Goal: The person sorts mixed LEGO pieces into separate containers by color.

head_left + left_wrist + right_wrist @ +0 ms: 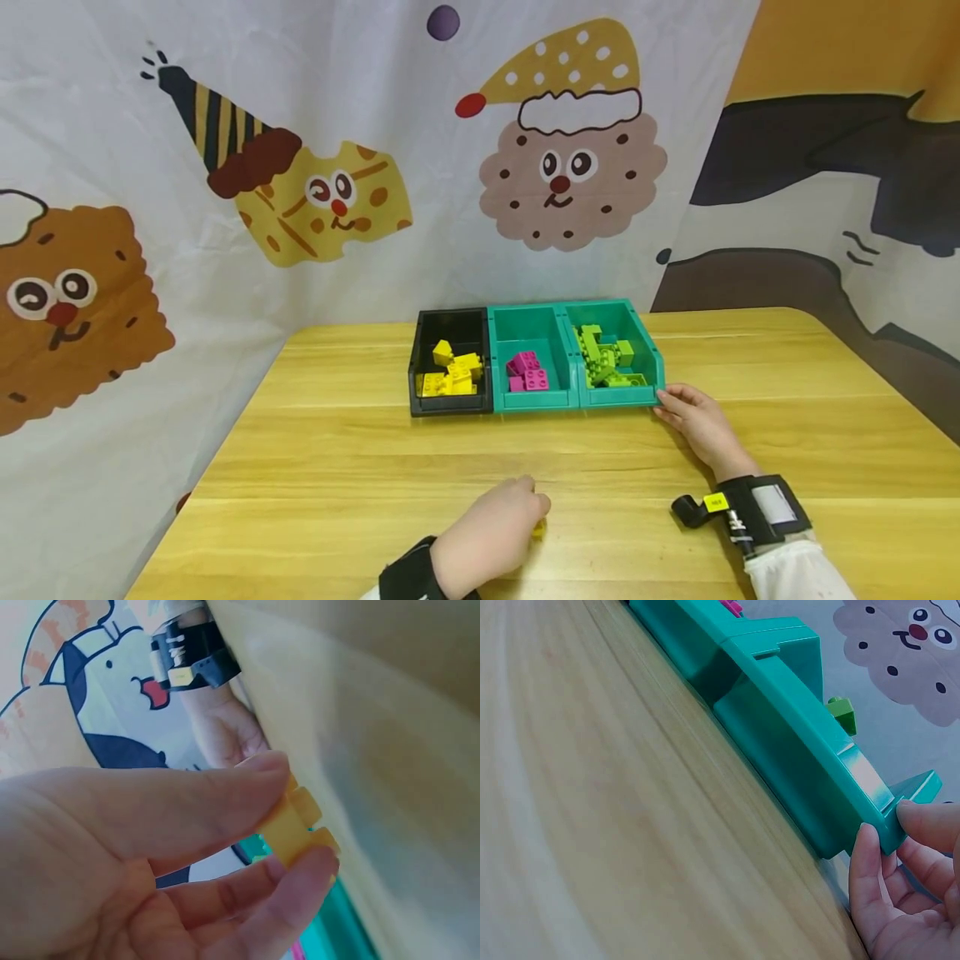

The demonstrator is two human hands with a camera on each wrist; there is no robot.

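Observation:
Low over the table's near part, my left hand (491,531) pinches a yellow toy brick (289,829) between thumb and fingers; in the head view the hand covers most of it. My right hand (696,421) grips the front right corner of the right teal bin (802,757), thumb on the rim and fingers around the outside. That bin holds several lime-green bricks (603,357). Beside it, the middle teal bin (525,329) has magenta bricks (528,372) in it. Yellow bricks (453,372) lie in the black bin (452,406) at the left end of the row.
The three bins stand side by side at the back of the wooden table (322,475). Close behind them hangs a cloth (442,183) printed with cartoon biscuits and cheese. Each wrist wears a black strap (765,508), the right one with a small camera (690,511).

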